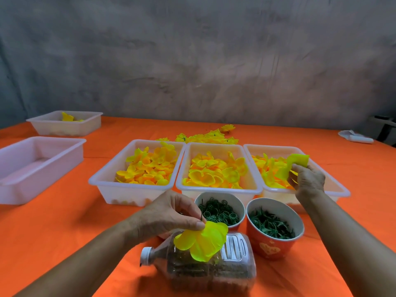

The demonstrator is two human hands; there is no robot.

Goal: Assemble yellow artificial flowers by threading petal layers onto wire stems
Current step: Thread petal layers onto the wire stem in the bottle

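left hand (169, 213) pinching wire stem (202, 211), right hand (308, 179) pinching petal layer (296, 162)

Table (64, 221) under an orange cloth. Beyond the gripping hands, three white petal trays (137, 190) abreast; beside the grip, two cups (272, 249); beneath it, a clear bottle (214, 273) lying sideways. Farther off: loose flowers (205, 136), two more trays (27, 187).

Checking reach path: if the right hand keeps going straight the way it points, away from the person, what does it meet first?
Probably the petal heap in the right bin. The right hand already pinches a petal layer over that bin, fingers pointing toward its far side. Beyond lies the far rim, then orange tablecloth. Depth is unclear.
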